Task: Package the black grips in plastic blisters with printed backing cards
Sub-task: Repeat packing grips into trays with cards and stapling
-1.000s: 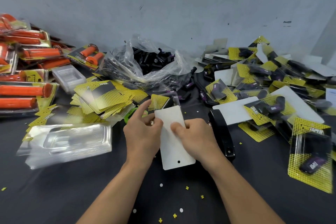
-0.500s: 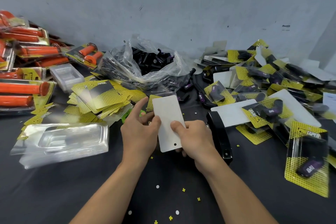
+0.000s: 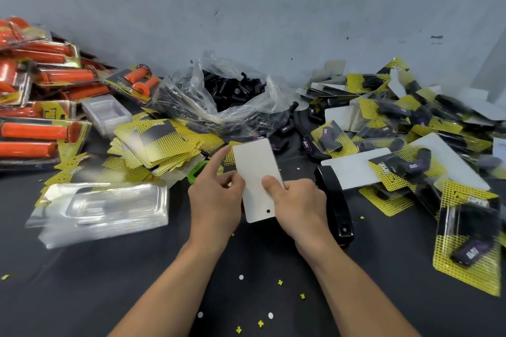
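Both hands hold one backing card (image 3: 256, 172) upright above the dark table, its blank white back facing me and its punched hole at the bottom. My left hand (image 3: 216, 197) pinches the card's left edge, index finger stretched out. My right hand (image 3: 297, 205) grips the right edge with the thumb pressed on the white face. Whether a blister sits on the hidden front, I cannot tell. Loose black grips (image 3: 232, 87) fill a clear plastic bag behind. A stack of empty clear blisters (image 3: 104, 208) lies to the left, with yellow printed cards (image 3: 156, 142) behind it.
A black stapler (image 3: 334, 200) lies just right of my right hand. Finished packs of black grips (image 3: 410, 145) pile up on the right. Orange grip packs (image 3: 38, 117) stack at the far left. Punched paper bits (image 3: 260, 323) dot the near table.
Both hands have lifted the card from nearly flat on the table to upright and a little farther away. The grip on it stays the same.
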Available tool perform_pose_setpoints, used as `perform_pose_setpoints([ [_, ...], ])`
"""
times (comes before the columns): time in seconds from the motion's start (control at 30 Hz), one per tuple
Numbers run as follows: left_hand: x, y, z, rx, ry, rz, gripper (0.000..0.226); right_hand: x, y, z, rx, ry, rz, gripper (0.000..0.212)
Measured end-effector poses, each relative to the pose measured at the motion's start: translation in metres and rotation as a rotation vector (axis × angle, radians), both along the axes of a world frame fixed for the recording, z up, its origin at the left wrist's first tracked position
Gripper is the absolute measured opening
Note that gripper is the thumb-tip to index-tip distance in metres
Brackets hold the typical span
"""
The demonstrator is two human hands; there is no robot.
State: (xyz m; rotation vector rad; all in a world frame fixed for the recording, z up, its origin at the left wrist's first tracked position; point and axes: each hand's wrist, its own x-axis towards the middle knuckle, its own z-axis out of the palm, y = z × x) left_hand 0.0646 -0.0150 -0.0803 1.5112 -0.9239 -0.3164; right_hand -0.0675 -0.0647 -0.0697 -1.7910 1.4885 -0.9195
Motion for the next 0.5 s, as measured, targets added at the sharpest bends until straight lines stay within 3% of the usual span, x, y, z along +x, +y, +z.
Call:
perform_pose_setpoints([
  [0.23,-0.0011,0.003,0.0014,0.042,0.006,-0.119,0.091,0.0019,0.0011,-0.0019,-0.051,-0.021,-0.05,0.071],
  [0.5,0.0018,0.0033,0.0009,0.08,0.046,-0.287,0.113,0.0042,0.0031,-0.003,-0.064,-0.031,-0.105,0.068],
])
